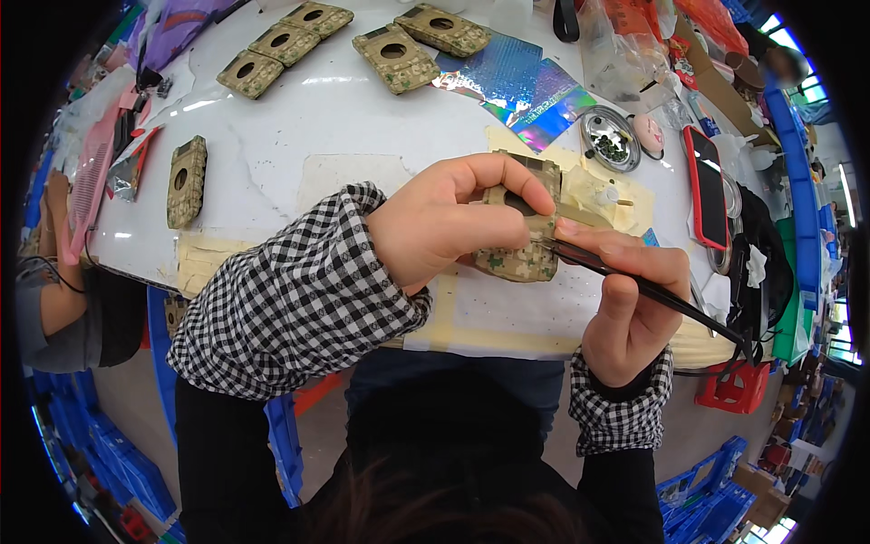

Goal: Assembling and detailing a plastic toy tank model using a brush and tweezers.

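Note:
My left hand [444,213] grips a camouflage-painted model tank hull [519,263] over the table's near edge, its thumb and forefinger closed on the top. The hull has a round dark opening, partly covered by my fingers. In my right hand [634,281] are black tweezers [680,306], held like a pen, with the tips at the hull's right side beside my left thumb. Whether the tips pinch a small part is too small to tell. Just beyond the hands, a round dish [610,139] contains tiny dark green pieces.
Several similar hulls [396,56] stand at the far side, and one hull [187,181] lies to the left. Shiny holographic sheets [535,91] lie beyond my hands. A red-cased phone [707,186] is at the right. Another person's arm [59,263] shows at the left edge.

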